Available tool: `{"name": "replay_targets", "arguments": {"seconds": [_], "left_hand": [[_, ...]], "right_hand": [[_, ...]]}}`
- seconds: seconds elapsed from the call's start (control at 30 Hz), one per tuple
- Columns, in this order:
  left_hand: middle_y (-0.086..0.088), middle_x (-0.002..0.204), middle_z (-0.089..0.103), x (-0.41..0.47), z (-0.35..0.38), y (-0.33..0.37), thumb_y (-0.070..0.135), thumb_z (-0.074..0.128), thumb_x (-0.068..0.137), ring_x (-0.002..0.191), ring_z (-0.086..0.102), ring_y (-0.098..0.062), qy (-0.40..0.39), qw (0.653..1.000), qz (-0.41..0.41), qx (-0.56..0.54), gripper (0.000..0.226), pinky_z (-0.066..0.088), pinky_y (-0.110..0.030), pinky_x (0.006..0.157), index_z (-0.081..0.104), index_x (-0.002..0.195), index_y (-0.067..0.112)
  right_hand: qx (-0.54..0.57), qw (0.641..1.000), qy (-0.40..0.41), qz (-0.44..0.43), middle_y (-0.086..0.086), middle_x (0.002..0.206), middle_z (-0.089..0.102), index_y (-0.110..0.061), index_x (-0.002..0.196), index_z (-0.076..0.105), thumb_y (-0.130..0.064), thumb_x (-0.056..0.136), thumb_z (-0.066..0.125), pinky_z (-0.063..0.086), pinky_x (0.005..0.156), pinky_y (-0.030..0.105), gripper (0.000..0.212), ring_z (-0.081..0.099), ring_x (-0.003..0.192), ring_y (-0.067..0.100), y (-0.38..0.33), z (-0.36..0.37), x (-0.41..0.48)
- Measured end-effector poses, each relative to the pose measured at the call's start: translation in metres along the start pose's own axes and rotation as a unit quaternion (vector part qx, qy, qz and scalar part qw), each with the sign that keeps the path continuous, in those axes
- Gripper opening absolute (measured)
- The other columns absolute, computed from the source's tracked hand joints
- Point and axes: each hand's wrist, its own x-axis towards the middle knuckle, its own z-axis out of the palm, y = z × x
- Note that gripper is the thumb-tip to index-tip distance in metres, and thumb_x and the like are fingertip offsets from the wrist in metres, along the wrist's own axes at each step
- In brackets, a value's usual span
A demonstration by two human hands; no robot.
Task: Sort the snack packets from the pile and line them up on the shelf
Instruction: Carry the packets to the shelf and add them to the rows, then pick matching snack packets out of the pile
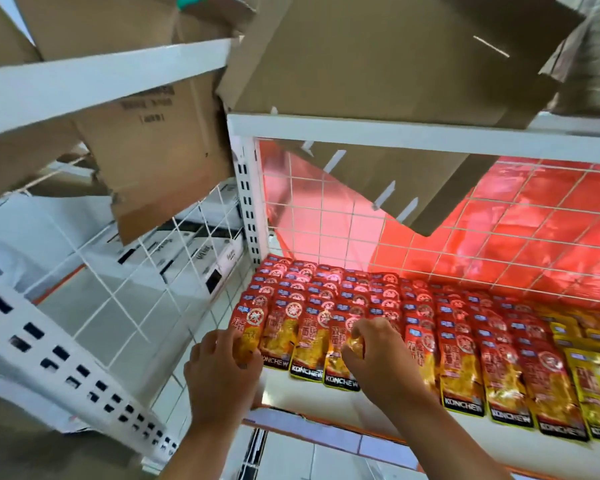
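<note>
Two bare hands work the front left corner of a white metal shelf [312, 401]. Red-and-gold foil snack packets [426, 344] lie there flat in overlapping columns. Each packet's long axis runs from the back of the shelf toward its front edge, with the black-banded label end nearest the person.

The left hand [222, 372] has its grip curled round the lower part of the leftmost front packet [248, 323], at the end of the row beside the white perforated upright [250, 202]. The right hand [378, 351], a few columns along, pinches the crinkled gold middle of another front packet [355, 345] between thumb and fingers. Both grips are closed on foil, so neither hand is free.

Two untouched front packets lie between the hands. Each held packet sits directly ahead of its own hand, so the coming move likely turns on sliding it straight along its long axis until its label end meets the line of its neighbours. The leftmost packet appears slightly askew and may need a small turn as well. The left hand is the nearer to it.

Yellow foil packets [589, 382] continue the row at the far right. A white wire grid [326, 216] backs the shelf, and brown cardboard flaps [378, 64] hang over it from above. The pile itself is not in view.
</note>
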Motion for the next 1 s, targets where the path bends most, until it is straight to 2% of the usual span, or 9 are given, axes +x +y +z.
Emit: {"name": "replay_targets", "arguments": {"seconds": [0.13, 0.23, 0.33, 0.43, 0.5, 0.63, 0.7, 0.87, 1.0], "left_hand": [[0.0, 0.112, 0.066, 0.004, 0.002, -0.003, 0.029, 0.079, 0.08, 0.1, 0.058, -0.024, -0.008, 1.0, 0.001, -0.019, 0.036, 0.053, -0.047, 0.087, 0.064, 0.112, 0.021], [0.002, 0.112, 0.066, 0.008, 0.005, -0.004, 0.034, 0.076, 0.084, 0.101, 0.058, -0.022, -0.005, 1.0, 0.006, -0.017, 0.034, 0.052, -0.044, 0.088, 0.063, 0.113, 0.023], [0.003, 0.114, 0.065, 0.011, 0.007, -0.005, 0.037, 0.074, 0.085, 0.103, 0.058, -0.021, -0.013, 1.0, 0.004, -0.006, 0.034, 0.047, -0.043, 0.088, 0.061, 0.114, 0.025], [0.003, 0.114, 0.065, 0.011, 0.009, -0.006, 0.041, 0.073, 0.085, 0.103, 0.058, -0.022, -0.023, 1.0, 0.0, 0.009, 0.036, 0.048, -0.044, 0.088, 0.06, 0.115, 0.026], [0.003, 0.116, 0.064, 0.012, 0.009, -0.005, 0.043, 0.071, 0.086, 0.105, 0.057, -0.022, -0.027, 1.0, -0.009, 0.009, 0.037, 0.047, -0.044, 0.091, 0.059, 0.117, 0.026], [0.002, 0.122, 0.062, 0.014, 0.008, -0.003, 0.047, 0.067, 0.087, 0.109, 0.056, -0.023, -0.039, 0.999, -0.021, 0.012, 0.04, 0.046, -0.046, 0.093, 0.057, 0.12, 0.026], [0.0, 0.124, 0.061, 0.014, 0.007, -0.003, 0.048, 0.069, 0.085, 0.111, 0.056, -0.026, -0.04, 0.999, -0.016, 0.025, 0.043, 0.046, -0.049, 0.093, 0.058, 0.121, 0.026], [0.001, 0.118, 0.064, 0.012, 0.002, 0.033, 0.055, 0.051, 0.084, 0.106, 0.059, -0.027, -0.016, 0.996, 0.089, -0.009, 0.047, 0.047, -0.047, 0.086, 0.061, 0.118, 0.024], [0.002, 0.113, 0.066, 0.01, 0.002, 0.096, 0.057, 0.05, 0.092, 0.105, 0.059, -0.022, -0.006, 0.973, 0.219, -0.079, 0.05, 0.046, -0.041, 0.087, 0.066, 0.119, 0.019]], "right_hand": [[-0.016, 1.0, -0.002, 0.007, -0.004, 0.1, 0.051, -0.026, 0.101, 0.054, -0.041, 0.09, 0.063, 0.048, 0.078, 0.033, 0.021, 0.052, 0.09, 0.016, -0.005, 0.005, 0.001], [-0.019, 1.0, 0.008, 0.007, -0.006, 0.094, 0.051, -0.029, 0.094, 0.051, -0.043, 0.09, 0.065, 0.047, 0.071, 0.028, 0.02, 0.051, 0.084, 0.013, -0.006, 0.004, 0.001], [-0.029, 0.999, 0.013, 0.007, -0.007, 0.084, 0.049, -0.032, 0.08, 0.042, -0.04, 0.09, 0.066, 0.034, 0.059, 0.021, 0.027, 0.044, 0.074, 0.007, -0.004, 0.003, 0.001], [-0.03, 0.999, 0.02, 0.02, -0.007, 0.083, 0.05, -0.03, 0.077, 0.044, -0.039, 0.089, 0.066, 0.041, 0.059, 0.024, 0.027, 0.049, 0.073, 0.007, -0.001, 0.0, 0.001], [-0.026, 0.999, 0.025, 0.03, -0.008, 0.085, 0.052, -0.027, 0.08, 0.051, -0.039, 0.088, 0.066, 0.048, 0.06, 0.027, 0.021, 0.053, 0.072, 0.009, 0.003, -0.002, 0.0], [-0.014, 0.999, 0.027, 0.037, -0.008, 0.094, 0.051, -0.03, 0.09, 0.053, -0.042, 0.091, 0.065, 0.042, 0.062, 0.024, 0.017, 0.054, 0.074, 0.007, 0.008, -0.004, -0.004], [-0.017, 0.999, 0.028, 0.04, -0.008, 0.096, 0.052, -0.029, 0.094, 0.054, -0.044, 0.092, 0.064, 0.046, 0.065, 0.026, 0.018, 0.055, 0.076, 0.007, 0.01, -0.006, -0.008], [-0.035, 0.997, 0.033, 0.052, -0.007, 0.105, 0.052, -0.027, 0.106, 0.058, -0.043, 0.093, 0.062, 0.047, 0.072, 0.028, 0.021, 0.055, 0.086, 0.012, 0.019, -0.03, -0.014], [-0.022, 0.997, 0.067, 0.041, -0.007, 0.105, 0.055, -0.027, 0.1, 0.058, -0.042, 0.091, 0.063, 0.049, 0.076, 0.033, 0.018, 0.057, 0.092, 0.016, 0.029, -0.072, -0.017]]}}
